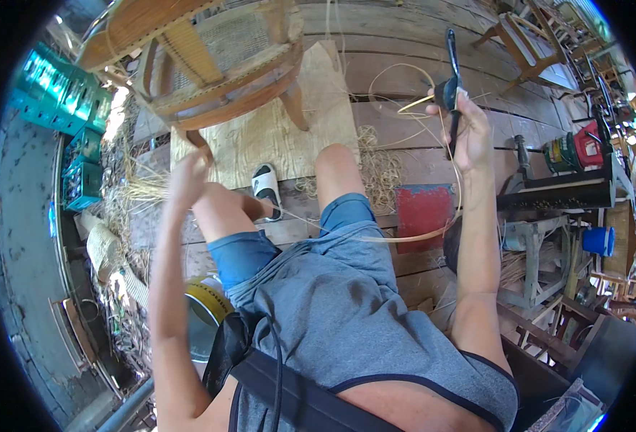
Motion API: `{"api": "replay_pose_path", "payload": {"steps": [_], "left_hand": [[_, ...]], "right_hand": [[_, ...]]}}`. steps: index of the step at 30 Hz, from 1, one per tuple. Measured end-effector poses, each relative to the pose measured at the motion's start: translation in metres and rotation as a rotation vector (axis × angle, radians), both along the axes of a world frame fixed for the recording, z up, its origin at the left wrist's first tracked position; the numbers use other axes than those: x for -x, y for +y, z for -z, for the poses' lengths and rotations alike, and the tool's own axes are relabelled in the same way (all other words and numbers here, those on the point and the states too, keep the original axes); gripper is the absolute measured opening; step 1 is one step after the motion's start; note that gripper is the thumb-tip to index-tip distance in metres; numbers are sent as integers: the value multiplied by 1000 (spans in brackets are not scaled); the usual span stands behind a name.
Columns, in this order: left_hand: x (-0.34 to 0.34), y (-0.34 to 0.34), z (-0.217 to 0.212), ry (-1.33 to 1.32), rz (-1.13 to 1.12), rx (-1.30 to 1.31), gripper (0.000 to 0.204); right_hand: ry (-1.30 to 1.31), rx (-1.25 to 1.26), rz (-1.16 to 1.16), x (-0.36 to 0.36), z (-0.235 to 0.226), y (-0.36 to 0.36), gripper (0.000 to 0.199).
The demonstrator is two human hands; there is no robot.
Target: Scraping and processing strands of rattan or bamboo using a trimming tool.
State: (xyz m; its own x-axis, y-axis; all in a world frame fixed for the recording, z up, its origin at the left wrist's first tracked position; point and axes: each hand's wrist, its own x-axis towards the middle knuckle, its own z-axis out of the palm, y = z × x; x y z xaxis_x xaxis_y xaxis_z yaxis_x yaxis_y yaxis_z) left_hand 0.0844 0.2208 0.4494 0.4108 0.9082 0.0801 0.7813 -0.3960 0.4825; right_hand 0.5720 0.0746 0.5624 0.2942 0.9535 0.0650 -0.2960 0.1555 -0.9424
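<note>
My right hand [472, 133], raised at the right, is closed around the lower handle of a black spokeshave [453, 61], held upright. A thin, pale cane strip [422, 236] meets the tool, hangs down beside my right forearm and bends left across my lap. Another loop of thin cane curls out on the tool's left side. At the left, my left hand [188, 180] is smeared by motion in front of the chair leg; its fingers cannot be made out. The strip runs in its direction, but its end is hidden.
A wooden chair [224, 90] with a woven seat stands ahead on a plywood sheet [325, 108]. Cane shavings [379, 169] lie beside a red board [424, 216]. Green crates [80, 183] stand left, a metal can [206, 306] by my left hip. A black bench [559, 193] is at right.
</note>
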Motion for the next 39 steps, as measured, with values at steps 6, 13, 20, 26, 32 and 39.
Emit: {"api": "replay_pose_path", "payload": {"steps": [6,13,20,26,32,39], "left_hand": [[-247,-99,-93,-933,328,1030,39],[-267,-113,-60,-1126,144,930,21],[-217,-82,-66,-1097,206,1034,33],[-198,-75,-75,-1056,179,1170,32],[-204,-94,-48,-1055,133,1247,18],[-195,-141,-35,-922,-101,1076,20]], "right_hand": [[59,12,17,67,22,6,30],[-105,-14,189,88,44,8,25],[-49,152,468,15,43,-21,29],[-489,616,234,32,84,-94,25],[-781,397,161,117,90,-92,15],[-623,321,125,149,77,-86,15]]}}
